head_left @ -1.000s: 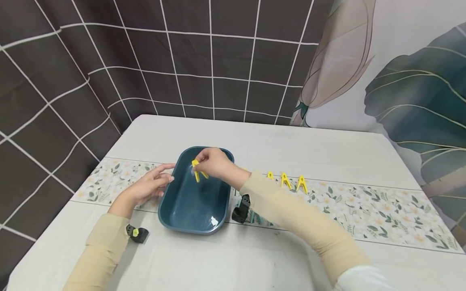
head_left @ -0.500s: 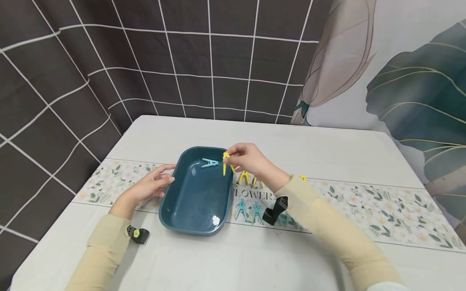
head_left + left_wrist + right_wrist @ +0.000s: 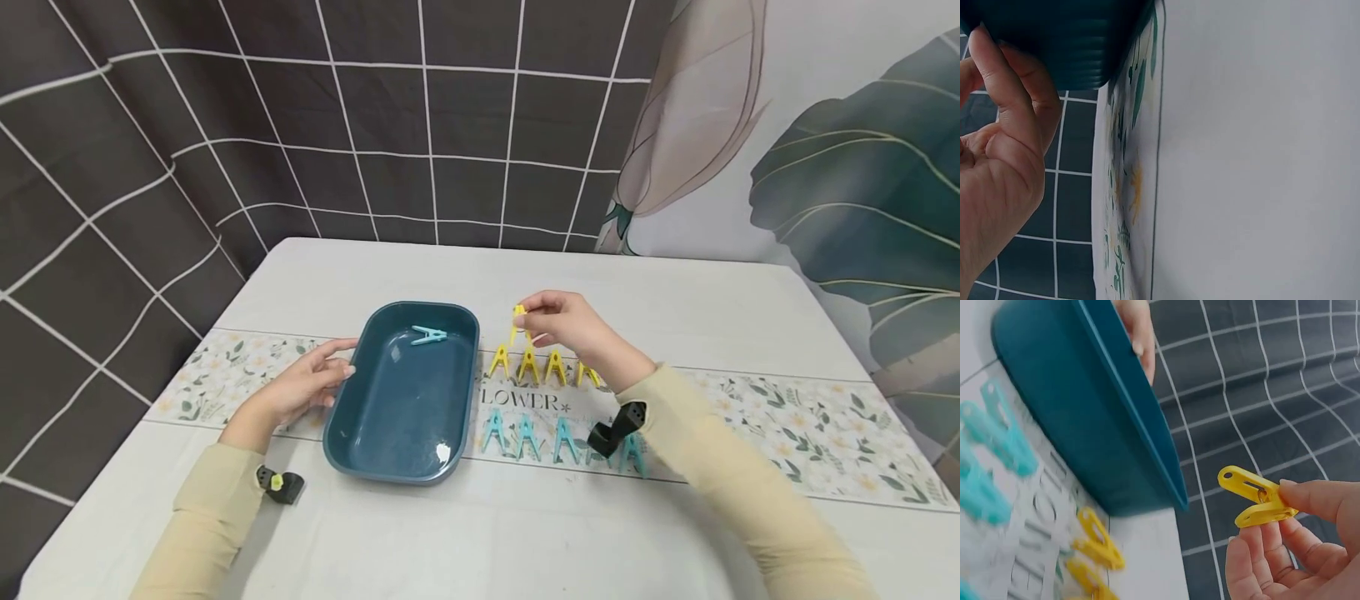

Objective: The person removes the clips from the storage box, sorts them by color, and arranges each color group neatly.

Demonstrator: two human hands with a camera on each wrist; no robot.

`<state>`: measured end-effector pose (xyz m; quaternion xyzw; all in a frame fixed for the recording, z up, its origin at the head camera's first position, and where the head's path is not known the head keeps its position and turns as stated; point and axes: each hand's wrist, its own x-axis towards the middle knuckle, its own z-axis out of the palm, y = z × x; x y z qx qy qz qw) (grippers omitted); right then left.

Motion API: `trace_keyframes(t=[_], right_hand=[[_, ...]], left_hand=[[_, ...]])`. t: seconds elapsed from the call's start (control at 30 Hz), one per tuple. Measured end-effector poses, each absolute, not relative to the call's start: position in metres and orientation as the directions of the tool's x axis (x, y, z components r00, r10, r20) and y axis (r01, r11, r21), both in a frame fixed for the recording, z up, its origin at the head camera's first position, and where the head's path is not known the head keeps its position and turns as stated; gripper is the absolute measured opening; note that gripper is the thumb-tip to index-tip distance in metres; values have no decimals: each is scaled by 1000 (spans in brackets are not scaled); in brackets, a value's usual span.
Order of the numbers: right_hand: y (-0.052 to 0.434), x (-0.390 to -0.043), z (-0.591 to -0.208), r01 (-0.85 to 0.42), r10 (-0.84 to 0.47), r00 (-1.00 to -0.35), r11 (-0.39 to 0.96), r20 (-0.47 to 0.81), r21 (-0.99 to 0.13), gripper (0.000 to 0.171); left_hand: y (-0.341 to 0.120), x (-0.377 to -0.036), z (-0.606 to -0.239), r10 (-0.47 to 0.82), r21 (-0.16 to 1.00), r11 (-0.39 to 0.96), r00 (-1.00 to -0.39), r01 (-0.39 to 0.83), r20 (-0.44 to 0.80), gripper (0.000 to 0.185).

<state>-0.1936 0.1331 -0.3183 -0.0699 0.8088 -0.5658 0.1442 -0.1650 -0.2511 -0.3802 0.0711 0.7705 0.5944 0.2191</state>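
Five yellow clothespins (image 3: 528, 365) are showing, one pinched in the air and four lying in a row; five blue clothespins (image 3: 526, 436) are lying about, one inside the single tray (image 3: 352, 398).

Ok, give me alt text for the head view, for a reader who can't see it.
A right hand pinches a yellow plastic clothes peg above a row of yellow pegs on a floral table runner. The left hand touches a dark teal oblong plastic basin holding one light blue peg; a row of blue pegs lies nearer.

Place: a home-like room
Table: white table (image 3: 637, 292) with floral runner (image 3: 787, 425)
Backdrop: dark grid curtain (image 3: 262, 125), leaf-print hanging (image 3: 847, 167)
Household items: clothes pegs (image 3: 525, 433), tub (image 3: 352, 400)
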Motion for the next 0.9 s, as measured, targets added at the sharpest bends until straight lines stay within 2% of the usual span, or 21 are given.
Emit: trace_keyframes(t=[0.23, 0.47, 0.9], right_hand=[[170, -199, -314, 87, -215, -962, 331, -165, -939, 30], [203, -199, -311, 131, -152, -967, 393, -204, -910, 37], [259, -194, -332, 206, -60, -962, 485, -267, -850, 52]], left_hand=[[-252, -166, -381, 377, 950, 272, -891, -156, -254, 62], [-253, -167, -383, 376, 949, 271, -890, -161, -258, 62], [-252, -166, -384, 369, 949, 275, -894, -156, -254, 62]])
